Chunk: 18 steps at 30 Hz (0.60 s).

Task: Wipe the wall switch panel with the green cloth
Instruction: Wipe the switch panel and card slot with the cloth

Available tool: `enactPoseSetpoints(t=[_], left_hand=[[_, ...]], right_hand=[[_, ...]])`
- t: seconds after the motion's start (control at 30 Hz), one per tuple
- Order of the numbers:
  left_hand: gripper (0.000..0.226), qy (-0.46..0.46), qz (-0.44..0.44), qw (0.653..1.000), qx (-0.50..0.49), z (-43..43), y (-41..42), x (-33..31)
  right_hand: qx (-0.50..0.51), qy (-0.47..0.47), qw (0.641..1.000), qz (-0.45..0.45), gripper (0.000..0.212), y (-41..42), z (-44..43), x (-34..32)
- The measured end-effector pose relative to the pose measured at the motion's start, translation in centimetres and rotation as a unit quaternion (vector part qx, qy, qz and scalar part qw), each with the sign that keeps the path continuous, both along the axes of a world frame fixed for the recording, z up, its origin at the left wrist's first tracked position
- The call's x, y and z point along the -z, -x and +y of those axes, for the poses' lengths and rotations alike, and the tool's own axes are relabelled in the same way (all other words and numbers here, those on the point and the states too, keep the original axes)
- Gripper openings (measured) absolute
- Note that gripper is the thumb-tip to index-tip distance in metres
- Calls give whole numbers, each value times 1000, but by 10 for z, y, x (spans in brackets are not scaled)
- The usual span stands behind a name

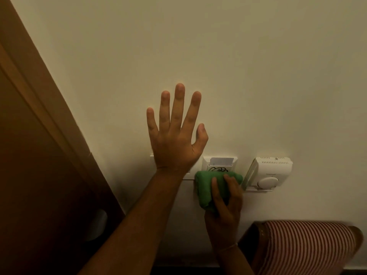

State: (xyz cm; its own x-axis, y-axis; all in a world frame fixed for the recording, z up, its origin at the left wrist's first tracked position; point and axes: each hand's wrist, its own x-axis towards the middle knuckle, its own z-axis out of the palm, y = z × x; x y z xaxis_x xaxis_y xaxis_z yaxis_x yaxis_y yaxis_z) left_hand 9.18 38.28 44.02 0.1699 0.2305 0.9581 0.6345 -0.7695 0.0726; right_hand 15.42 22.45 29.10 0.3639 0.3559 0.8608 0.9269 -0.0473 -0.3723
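A white wall switch panel (199, 165) sits low on the cream wall, and its right section is a key-card slot (220, 162) with a card in it. My left hand (174, 139) lies flat on the wall, fingers spread, its palm and wrist hiding the panel's left part. My right hand (225, 201) grips a folded green cloth (206, 189) and presses it on the panel's lower right edge, just under the card slot.
A white thermostat box (268, 173) with a round dial hangs on the wall right of the panel, close to the cloth. A brown wooden door and frame (39, 155) fill the left side. A red-and-white striped chair back (305, 247) stands at lower right.
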Motion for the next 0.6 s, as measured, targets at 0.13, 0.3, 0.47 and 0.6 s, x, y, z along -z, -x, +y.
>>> enactPoseSetpoints(t=[0.13,0.3,0.47,0.6], left_hand=[[76,-3,-2,1000,-6,1,0,-1],[76,0,3,1000,-4,-1,1,-1],[76,3,6,1000,-4,-2,1,-2],[77,-1,0,1000,-8,-2,1,-3]], right_hand=[[-20,25,999,-11,87,11,13,-4],[60,11,998,0,54,-6,-2,4],[49,-25,997,53,57,8,5,3],[32,10,999,31,73,22,17,-3]])
